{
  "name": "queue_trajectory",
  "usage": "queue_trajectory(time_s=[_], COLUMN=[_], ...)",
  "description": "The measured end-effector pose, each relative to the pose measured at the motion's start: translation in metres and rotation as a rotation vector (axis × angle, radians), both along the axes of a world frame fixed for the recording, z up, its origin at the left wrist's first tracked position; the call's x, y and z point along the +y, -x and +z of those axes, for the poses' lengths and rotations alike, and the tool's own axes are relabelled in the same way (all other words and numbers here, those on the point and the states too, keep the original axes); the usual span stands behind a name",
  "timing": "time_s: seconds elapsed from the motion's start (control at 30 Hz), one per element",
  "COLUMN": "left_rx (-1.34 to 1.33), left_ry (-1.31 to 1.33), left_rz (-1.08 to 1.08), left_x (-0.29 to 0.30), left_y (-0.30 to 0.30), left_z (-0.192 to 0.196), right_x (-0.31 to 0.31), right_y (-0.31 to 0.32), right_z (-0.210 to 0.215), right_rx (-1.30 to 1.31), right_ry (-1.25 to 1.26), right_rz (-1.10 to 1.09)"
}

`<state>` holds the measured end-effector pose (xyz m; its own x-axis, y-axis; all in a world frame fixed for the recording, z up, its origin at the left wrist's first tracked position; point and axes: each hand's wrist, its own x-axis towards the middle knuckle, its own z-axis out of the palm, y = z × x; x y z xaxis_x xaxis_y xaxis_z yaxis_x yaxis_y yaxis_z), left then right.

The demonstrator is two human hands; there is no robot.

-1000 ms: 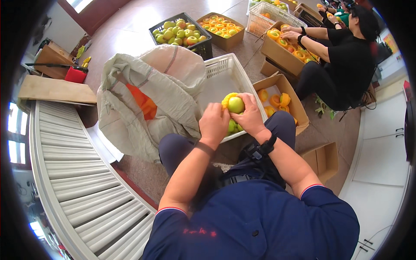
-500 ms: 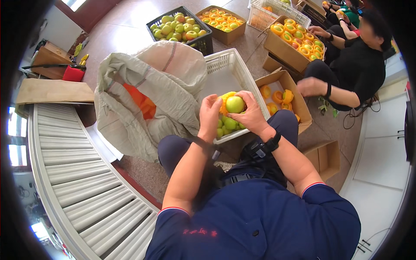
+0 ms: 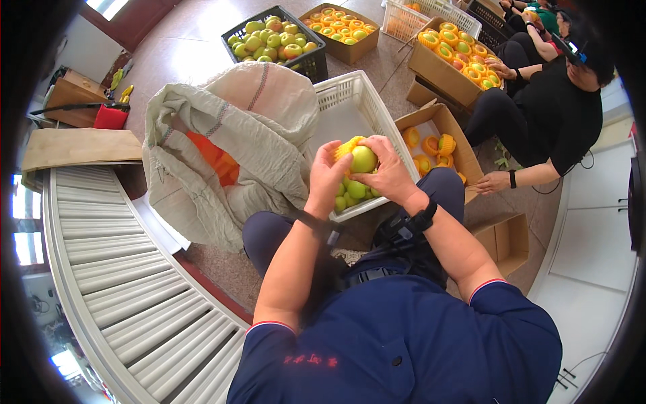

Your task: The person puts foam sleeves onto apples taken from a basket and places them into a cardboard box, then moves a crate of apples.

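Above the white plastic crate (image 3: 385, 120), a green apple (image 3: 364, 159) sits between my two hands. Its far-left side is covered by a yellow foam net sleeve (image 3: 348, 147). My left hand (image 3: 328, 176) is closed on the sleeve, its thumb at the apple's edge. Thumb and fingers of my right hand (image 3: 389, 170) curl round the apple from the right. More green apples (image 3: 355, 190) lie in the near end of the crate, partly hidden by my hands. How far the sleeve reaches round the apple's far side is hidden.
A woven sack (image 3: 195, 161) with orange contents stands left. A cardboard box (image 3: 464, 151) of sleeved fruit is right of the crate. A black crate of apples (image 3: 272, 44) and a filled box (image 3: 350, 50) stand beyond. A co-worker (image 3: 558, 101) sits right, one hand at the nearer box.
My left thumb has moved onto the apple's near-left edge, and the apple has shifted slightly. At right, the co-worker's near hand has moved down to the side of the cardboard box.
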<state>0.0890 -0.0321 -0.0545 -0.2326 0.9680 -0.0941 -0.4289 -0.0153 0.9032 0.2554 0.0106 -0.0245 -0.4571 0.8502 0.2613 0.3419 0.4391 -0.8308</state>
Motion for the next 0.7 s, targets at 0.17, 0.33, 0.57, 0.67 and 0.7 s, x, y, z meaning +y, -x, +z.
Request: queue_trajectory(time_s=[0.17, 0.33, 0.57, 0.67, 0.7], left_rx=[0.030, -0.200, -0.246, -0.214, -0.201], left_ry=[0.076, 0.063, 0.058, 0.050, 0.049], left_rz=[-0.180, -0.204, -0.199, -0.185, -0.177], left_x=[0.000, -0.002, -0.006, -0.007, -0.007], left_y=[-0.004, 0.001, -0.003, -0.002, -0.001], left_z=[-0.001, 0.012, 0.021, 0.014, 0.011], right_x=[0.000, -0.007, -0.001, -0.003, -0.004], right_y=[0.002, -0.003, -0.017, -0.012, -0.012], right_z=[0.005, 0.009, -0.021, -0.017, -0.014], right_rx=[-0.076, 0.125, 0.300, 0.262, 0.231], right_ry=[-0.069, 0.094, 0.564, 0.390, 0.344], right_rz=[-0.001, -0.057, -0.086, -0.111, -0.145])
